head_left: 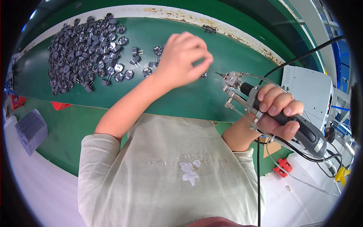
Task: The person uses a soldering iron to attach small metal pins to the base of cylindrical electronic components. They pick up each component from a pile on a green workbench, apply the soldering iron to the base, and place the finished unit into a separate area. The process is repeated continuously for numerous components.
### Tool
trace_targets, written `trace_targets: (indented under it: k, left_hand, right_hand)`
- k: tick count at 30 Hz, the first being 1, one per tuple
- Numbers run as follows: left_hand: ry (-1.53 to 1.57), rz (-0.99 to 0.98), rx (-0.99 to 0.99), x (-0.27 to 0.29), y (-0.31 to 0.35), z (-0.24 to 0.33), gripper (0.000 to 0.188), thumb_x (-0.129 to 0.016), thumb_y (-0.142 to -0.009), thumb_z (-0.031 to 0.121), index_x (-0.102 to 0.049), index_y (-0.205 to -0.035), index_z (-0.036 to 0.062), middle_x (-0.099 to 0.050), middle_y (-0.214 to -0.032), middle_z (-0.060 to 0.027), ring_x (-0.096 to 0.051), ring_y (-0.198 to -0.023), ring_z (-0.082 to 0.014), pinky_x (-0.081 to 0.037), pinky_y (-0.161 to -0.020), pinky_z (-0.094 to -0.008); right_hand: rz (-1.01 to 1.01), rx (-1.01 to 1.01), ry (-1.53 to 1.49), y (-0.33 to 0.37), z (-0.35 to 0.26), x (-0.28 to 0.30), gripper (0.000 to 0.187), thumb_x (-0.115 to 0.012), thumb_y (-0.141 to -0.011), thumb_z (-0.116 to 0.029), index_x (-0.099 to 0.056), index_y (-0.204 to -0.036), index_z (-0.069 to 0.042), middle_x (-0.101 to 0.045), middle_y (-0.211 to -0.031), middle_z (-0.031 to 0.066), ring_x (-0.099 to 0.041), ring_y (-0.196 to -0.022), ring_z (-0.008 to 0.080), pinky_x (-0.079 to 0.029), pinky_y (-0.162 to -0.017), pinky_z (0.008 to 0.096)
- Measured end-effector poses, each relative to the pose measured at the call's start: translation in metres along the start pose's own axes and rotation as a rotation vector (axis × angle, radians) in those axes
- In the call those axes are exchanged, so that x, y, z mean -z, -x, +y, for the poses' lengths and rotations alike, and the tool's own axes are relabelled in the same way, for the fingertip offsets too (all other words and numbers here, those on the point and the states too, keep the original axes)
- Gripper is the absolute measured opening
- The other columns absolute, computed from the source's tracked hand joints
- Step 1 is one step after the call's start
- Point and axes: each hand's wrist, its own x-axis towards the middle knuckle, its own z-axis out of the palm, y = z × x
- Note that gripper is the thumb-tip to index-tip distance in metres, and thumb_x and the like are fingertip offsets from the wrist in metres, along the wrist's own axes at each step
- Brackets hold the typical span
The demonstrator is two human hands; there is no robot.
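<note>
My right hand (278, 104) is wrapped round the black body of a powered screwdriver (308, 136). Metal fittings and clear tubes are clamped along its front, and its thin bit points left over the green table. My left hand (183, 60) hovers above the table with bent fingers. Thumb and forefinger come together at their tips; anything between them is too small or hidden to make out. A dark round plug part (204, 75) shows just under the thumb. Beside the left wrist lie several black plug parts (147, 72) with metal pins, partly covered by the hand.
A large heap of black plug parts (81, 53) covers the left of the green table (170, 100). A rusty white rail (170, 13) runs along its far edge. To the right stand a grey box (306, 89) and a black cable (302, 56). A ridged grey block (32, 132) is lower left.
</note>
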Motion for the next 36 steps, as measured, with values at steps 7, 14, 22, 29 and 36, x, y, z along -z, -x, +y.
trace_targets:
  k: [7, 14, 22, 29, 36]
  left_hand:
    - [-0.531, -0.184, 0.063, -0.03, -0.069, -0.037, 0.01, -0.075, -0.085, 0.023, -0.079, -0.088, 0.0141, -0.068, -0.093, 0.0007, -0.063, -0.099, -0.0238, -0.046, -0.088, -0.0405]
    - [-0.143, -0.166, 0.033, -0.003, -0.039, -0.021, 0.019, -0.071, -0.089, 0.013, -0.074, -0.106, 0.0056, -0.066, -0.104, -0.0088, -0.063, -0.104, -0.0286, -0.049, -0.093, -0.0431]
    - [0.239, -0.344, 0.149, 0.002, 0.025, 0.016, 0.039, -0.074, -0.079, 0.003, -0.069, -0.117, 0.0024, -0.063, -0.115, -0.0132, -0.06, -0.112, -0.0336, -0.052, -0.094, -0.0403]
    - [0.177, -0.395, 0.068, -0.006, 0.034, -0.006, 0.041, -0.08, -0.075, 0.007, -0.069, -0.114, -0.0002, -0.064, -0.123, -0.013, -0.059, -0.115, -0.0338, -0.052, -0.098, -0.0411]
    - [0.195, -0.381, 0.073, -0.008, 0.038, -0.009, 0.035, -0.079, -0.078, 0.005, -0.07, -0.112, 0.0009, -0.064, -0.121, -0.0119, -0.059, -0.113, -0.0323, -0.053, -0.096, -0.0406]
  right_hand:
    - [0.046, 0.028, 0.006, 0.001, 0.003, 0.001, 0.03, -0.063, -0.098, -0.034, -0.053, -0.101, -0.005, -0.059, -0.071, 0.0088, -0.058, -0.056, 0.022, -0.052, -0.056, 0.0419]
    - [0.055, 0.019, 0.068, -0.001, 0.007, -0.004, 0.027, -0.069, -0.095, -0.027, -0.053, -0.096, -0.005, -0.058, -0.068, 0.0083, -0.058, -0.054, 0.022, -0.054, -0.058, 0.0416]
    - [0.03, -0.082, -0.025, 0.007, 0.012, -0.014, 0.03, -0.08, -0.089, -0.019, -0.054, -0.092, -0.006, -0.06, -0.068, 0.0074, -0.059, -0.055, 0.0225, -0.056, -0.059, 0.0424]
    - [-0.068, -0.151, 0.061, 0.014, 0.019, -0.024, 0.023, -0.067, -0.093, -0.025, -0.051, -0.093, -0.008, -0.057, -0.066, 0.0056, -0.057, -0.052, 0.0196, -0.053, -0.056, 0.0402]
    - [0.021, -0.184, -0.041, 0.017, 0.022, -0.025, 0.033, -0.083, -0.088, -0.023, -0.054, -0.089, -0.006, -0.06, -0.064, 0.0074, -0.059, -0.054, 0.0218, -0.055, -0.058, 0.0428]
